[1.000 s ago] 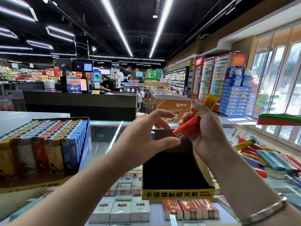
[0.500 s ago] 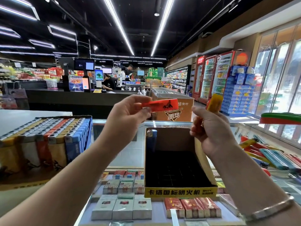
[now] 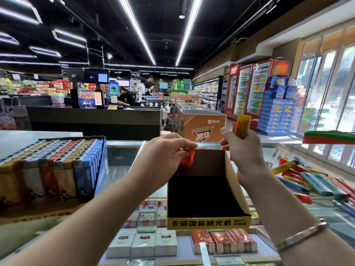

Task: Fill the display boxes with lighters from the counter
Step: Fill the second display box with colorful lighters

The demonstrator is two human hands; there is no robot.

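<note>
Left hand (image 3: 165, 156) pinches a red lighter (image 3: 188, 160), upright at the black-lined display box (image 3: 207, 192)'s ten o'clock corner; right hand (image 3: 244, 152) clutches a yellow lighter (image 3: 243, 125) at two o'clock.

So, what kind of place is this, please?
Most likely a supermarket, seen from a glass counter: checkout screens, drink fridges, and cigarette packs under the glass.

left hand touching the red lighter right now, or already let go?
Touching. The head view shows the left hand pinching the top of the red lighter at the back left corner of the empty display box.
</note>
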